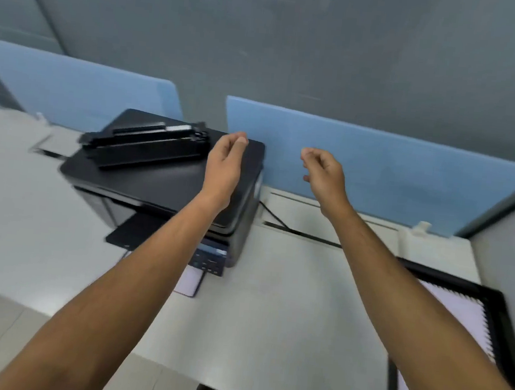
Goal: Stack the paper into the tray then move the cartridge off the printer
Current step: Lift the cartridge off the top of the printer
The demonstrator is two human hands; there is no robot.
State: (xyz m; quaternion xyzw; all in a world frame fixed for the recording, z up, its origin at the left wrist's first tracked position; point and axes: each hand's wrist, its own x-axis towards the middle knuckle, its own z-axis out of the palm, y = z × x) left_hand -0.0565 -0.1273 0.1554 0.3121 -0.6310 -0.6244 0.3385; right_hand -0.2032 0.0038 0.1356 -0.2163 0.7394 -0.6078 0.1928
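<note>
A long black cartridge (147, 145) lies slantwise on the lid of a black printer (163, 182) at the back left of the white desk. My left hand (225, 160) hovers over the right part of the lid, just right of the cartridge, fingers loosely curled and holding nothing. My right hand (322, 176) is raised to the right of the printer, in front of the blue divider, fingers bent and apart, also holding nothing. A black mesh tray (504, 316) at the right edge holds white paper (459, 311).
Blue divider panels (379, 162) stand behind the desk (270, 306). A black cable (274, 217) runs from the printer into a desk slot. The printer's output flap (133, 230) sticks out at the front, with a sheet (188, 282) below its control panel. The view is motion-blurred.
</note>
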